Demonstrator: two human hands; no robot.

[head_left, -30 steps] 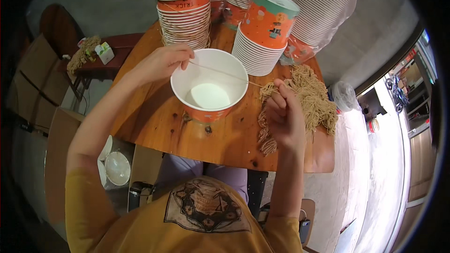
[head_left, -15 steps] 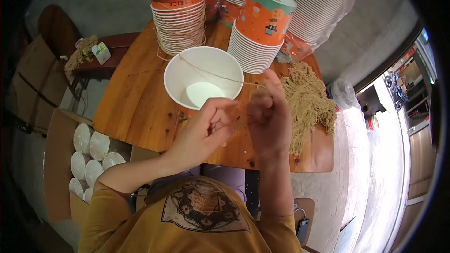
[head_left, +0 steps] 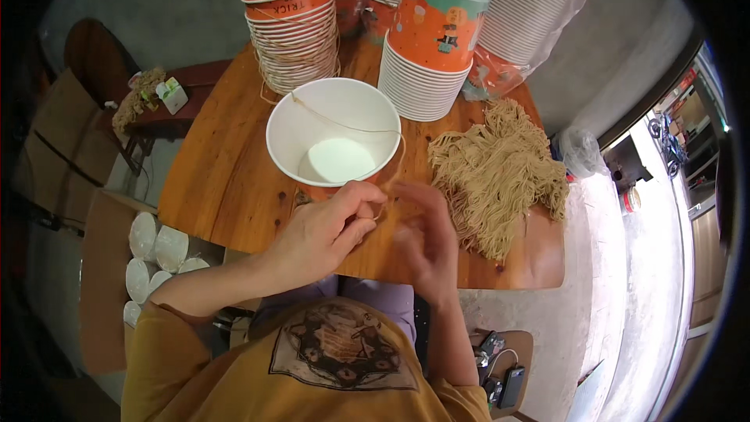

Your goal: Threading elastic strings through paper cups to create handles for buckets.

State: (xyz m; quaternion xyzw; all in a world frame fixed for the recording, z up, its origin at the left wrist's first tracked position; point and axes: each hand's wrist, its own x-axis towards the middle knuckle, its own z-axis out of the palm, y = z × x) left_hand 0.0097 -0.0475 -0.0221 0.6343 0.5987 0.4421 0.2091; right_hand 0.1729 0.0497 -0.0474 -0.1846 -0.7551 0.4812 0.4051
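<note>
A white paper bucket (head_left: 291,141) with an orange outside stands upright on the wooden table, in front of my hands. A thin tan string (head_left: 351,127) is attached at its far left rim, crosses the mouth and drops in a slack loop over the right rim. My left hand (head_left: 320,227), below the near rim, is closed, thumb and fingers pinching the string's lower end. To its right, my right hand (head_left: 430,238) is blurred, its fingers apart beside the string and apparently holding nothing. Right of it lies a heap of tan strings (head_left: 504,172).
Behind the bucket are a stack of orange buckets wound with strings (head_left: 293,39), another stack with a green-banded bucket (head_left: 433,39) on top, and plastic-wrapped stacks (head_left: 531,16). A cardboard box (head_left: 105,281) of wrapped white buckets stands at lower left. A stool (head_left: 519,352) with a phone stands at lower right.
My right hand has let go of the string and moved down and left. The string, stretched toward it before, now hangs slack to my left hand, which has shifted slightly down and left.
</note>
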